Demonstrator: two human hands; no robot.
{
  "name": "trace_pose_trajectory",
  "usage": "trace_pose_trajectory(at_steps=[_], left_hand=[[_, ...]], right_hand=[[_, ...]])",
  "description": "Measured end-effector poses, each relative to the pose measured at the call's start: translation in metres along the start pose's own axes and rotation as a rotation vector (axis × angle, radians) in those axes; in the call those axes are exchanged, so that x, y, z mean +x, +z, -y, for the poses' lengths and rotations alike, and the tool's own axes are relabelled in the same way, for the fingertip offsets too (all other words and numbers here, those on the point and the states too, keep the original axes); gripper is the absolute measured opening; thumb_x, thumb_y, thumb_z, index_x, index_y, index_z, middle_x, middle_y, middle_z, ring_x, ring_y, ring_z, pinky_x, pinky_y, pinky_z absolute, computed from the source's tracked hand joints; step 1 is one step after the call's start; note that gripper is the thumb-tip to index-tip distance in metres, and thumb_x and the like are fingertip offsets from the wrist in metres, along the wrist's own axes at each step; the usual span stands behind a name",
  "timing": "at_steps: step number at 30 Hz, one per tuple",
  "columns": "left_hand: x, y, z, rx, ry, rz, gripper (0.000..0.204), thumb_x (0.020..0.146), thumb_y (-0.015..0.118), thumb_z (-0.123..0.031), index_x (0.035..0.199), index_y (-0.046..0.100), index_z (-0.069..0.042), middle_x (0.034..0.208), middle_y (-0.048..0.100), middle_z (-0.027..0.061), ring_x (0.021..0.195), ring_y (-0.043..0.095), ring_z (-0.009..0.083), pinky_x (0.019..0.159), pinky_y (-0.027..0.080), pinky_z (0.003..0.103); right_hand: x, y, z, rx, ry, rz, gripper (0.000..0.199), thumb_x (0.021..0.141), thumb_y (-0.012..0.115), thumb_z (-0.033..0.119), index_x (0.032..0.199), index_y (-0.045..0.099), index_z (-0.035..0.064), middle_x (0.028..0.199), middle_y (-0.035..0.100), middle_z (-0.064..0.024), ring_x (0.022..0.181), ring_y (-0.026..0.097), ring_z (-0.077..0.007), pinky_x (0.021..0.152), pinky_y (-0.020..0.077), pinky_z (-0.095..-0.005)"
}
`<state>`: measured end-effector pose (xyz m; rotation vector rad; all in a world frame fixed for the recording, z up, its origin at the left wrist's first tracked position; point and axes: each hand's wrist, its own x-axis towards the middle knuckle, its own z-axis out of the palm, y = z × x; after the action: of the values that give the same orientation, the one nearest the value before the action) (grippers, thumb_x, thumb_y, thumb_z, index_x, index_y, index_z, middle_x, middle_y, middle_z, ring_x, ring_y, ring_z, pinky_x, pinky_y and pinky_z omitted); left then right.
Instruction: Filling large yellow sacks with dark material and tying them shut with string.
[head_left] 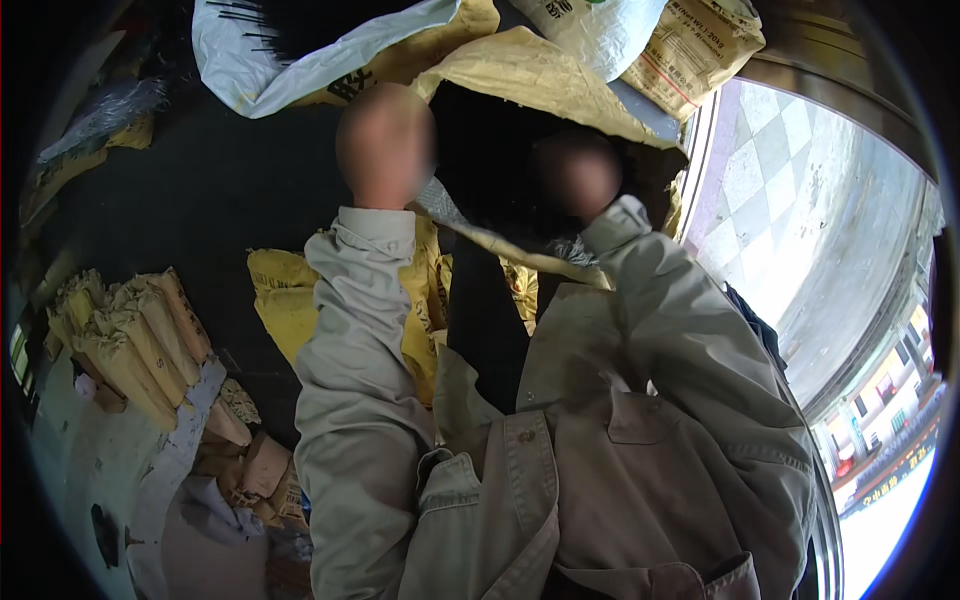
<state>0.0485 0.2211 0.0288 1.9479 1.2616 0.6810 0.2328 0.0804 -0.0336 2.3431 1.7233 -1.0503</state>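
A large brown paper sack (540, 75) stands in front of me with its mouth wide open and its inside very dark. My left hand (387, 145) is at the left side of that mouth, close to the torn edge. Over the dark opening, toward its right side, is my right hand (583, 172). Both hands are blurred, so their fingers and anything in them cannot be made out. Crinkled clear plastic (442, 205) shows along the near left rim of the sack.
A white-lined sack (240, 75) with thin black strips stands at the upper left. Beyond the open sack are a whitish plastic bag (600, 30) and a printed sack (695, 55). Yellow sacking (285, 300) and upright brown packets (140, 350) lie left. Tiled floor (765, 170) shows right.
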Motion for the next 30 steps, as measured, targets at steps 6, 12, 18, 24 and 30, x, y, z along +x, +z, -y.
trace_pose_trajectory(at_steps=[6,12,18,24,30], left_hand=[[0.002,0.012,-0.011,0.017,0.021,-0.038,0.02,0.079,0.056,-0.026,0.073,0.059,-0.007,0.06,0.055,0.0127,0.053,0.054,0.0309,0.049,0.041,0.036],[-0.005,0.003,-0.006,0.03,-0.011,-0.022,0.021,0.078,0.056,-0.029,0.074,0.06,-0.009,0.062,0.056,0.0116,0.056,0.055,0.032,0.051,0.042,0.038],[-0.036,0.003,0.002,0.003,0.014,-0.06,0.016,0.074,0.062,-0.025,0.07,0.058,-0.01,0.06,0.056,0.0088,0.055,0.055,0.0303,0.049,0.043,0.037],[-0.037,-0.005,-0.002,0.01,0.038,-0.068,0.014,0.071,0.065,-0.021,0.069,0.057,-0.01,0.06,0.056,0.0082,0.055,0.055,0.0293,0.048,0.043,0.036],[-0.034,-0.008,0.001,-0.026,0.038,-0.036,0.012,0.069,0.065,-0.021,0.072,0.058,-0.011,0.061,0.056,0.008,0.057,0.055,0.0285,0.05,0.043,0.037]], right_hand=[[0.011,-0.002,-0.003,0.176,-0.067,-0.02,0.046,0.08,0.056,0.03,0.116,0.043,0.0047,0.112,0.048,-0.0178,0.1,0.049,-0.0303,0.085,0.0401,-0.0367],[0.022,0.032,0.014,0.291,-0.28,-0.386,0.031,0.075,0.063,0.024,0.103,0.058,0.0107,0.1,0.058,-0.0109,0.087,0.058,-0.0246,0.074,0.047,-0.0338],[-0.02,0.076,-0.008,-0.023,-0.361,-0.502,0.028,0.072,0.064,0.022,0.097,0.06,0.0096,0.097,0.059,-0.0108,0.084,0.058,-0.0275,0.071,0.0475,-0.0343],[-0.04,0.078,-0.005,0.207,-0.132,-0.399,0.04,0.075,0.062,0.018,0.11,0.05,0.006,0.102,0.057,-0.0134,0.091,0.056,-0.0286,0.078,0.0453,-0.0336],[-0.02,0.055,-0.006,0.279,-0.214,-0.593,0.048,0.073,0.064,0.019,0.115,0.047,0.0042,0.109,0.053,-0.0161,0.098,0.053,-0.027,0.081,0.0436,-0.0335]])
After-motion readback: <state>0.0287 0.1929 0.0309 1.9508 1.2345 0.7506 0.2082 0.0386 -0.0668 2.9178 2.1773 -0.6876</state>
